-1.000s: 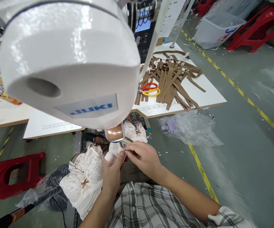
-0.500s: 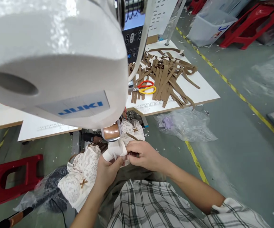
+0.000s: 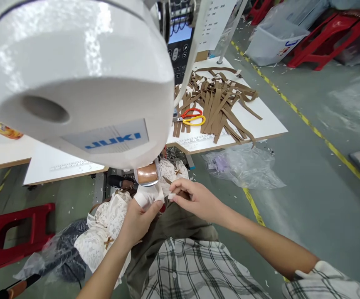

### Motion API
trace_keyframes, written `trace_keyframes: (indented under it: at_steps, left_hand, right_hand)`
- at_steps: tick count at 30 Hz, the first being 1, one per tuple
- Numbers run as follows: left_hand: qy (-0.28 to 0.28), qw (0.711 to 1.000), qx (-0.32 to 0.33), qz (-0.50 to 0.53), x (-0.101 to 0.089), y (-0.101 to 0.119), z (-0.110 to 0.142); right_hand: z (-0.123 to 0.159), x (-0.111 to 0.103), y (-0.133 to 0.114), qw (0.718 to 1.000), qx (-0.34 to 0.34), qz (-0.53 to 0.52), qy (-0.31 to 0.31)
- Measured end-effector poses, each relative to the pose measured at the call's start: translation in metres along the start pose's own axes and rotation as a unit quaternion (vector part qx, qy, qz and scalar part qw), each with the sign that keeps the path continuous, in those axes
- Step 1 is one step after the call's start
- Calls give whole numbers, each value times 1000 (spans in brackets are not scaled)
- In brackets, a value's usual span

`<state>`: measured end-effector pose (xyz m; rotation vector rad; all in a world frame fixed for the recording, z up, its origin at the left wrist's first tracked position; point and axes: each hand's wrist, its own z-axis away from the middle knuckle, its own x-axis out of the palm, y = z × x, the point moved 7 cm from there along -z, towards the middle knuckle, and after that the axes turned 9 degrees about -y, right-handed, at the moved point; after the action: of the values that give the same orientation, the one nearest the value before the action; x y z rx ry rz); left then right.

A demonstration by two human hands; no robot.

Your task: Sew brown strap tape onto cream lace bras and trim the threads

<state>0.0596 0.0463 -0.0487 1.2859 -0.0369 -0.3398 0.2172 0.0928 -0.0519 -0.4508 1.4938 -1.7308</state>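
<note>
My left hand (image 3: 141, 222) is closed on the white fabric edge (image 3: 149, 196) of a lace bra, just below the sewing machine's (image 3: 149, 174) needle area. Lace cups (image 3: 100, 236) with a small brown bow hang to the left of that hand, and another lace cup (image 3: 169, 170) lies behind the machine's head. To the right, my right hand (image 3: 195, 201) pinches a small white tab (image 3: 171, 196), apart from the fabric in my left hand. A slim pointed tool (image 3: 166, 180) sticks out from its fingers; its kind is unclear.
On the white tabletop (image 3: 269, 124) lie a pile of brown straps (image 3: 219, 104) and scissors (image 3: 194, 117) with red and yellow handles. A plastic bag (image 3: 245, 166) rests on the floor at right. Red stools (image 3: 14, 232) stand at left and far right, near a clear bin (image 3: 275, 43).
My right hand has drawn away to the right from the white fabric, with a small white tab now showing in its fingers. My left hand still holds the fabric edge.
</note>
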Motion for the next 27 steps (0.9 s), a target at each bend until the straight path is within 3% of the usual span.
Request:
trace_keyframes:
  at_steps: [5,13,18,22,27]
  left_hand:
    - [-36,999,8,-21,6,8,0]
    - [9,999,3,-45,11,16,5]
    - [8,999,-9,-36,10,15,2]
    - [-12,999,-43,26,10,13,-2]
    - [-3,992,-67,108,10,8,-6]
  right_hand:
    - [4,2,-13,995,-20,100,-13]
    - [4,7,-18,973,-54,222,-3]
    - [0,-3,-19,989,-31,142,-14]
    - [-7,-6,-14,995,-29,55,-75]
    - [-15,0,4,993,6,-92,-74]
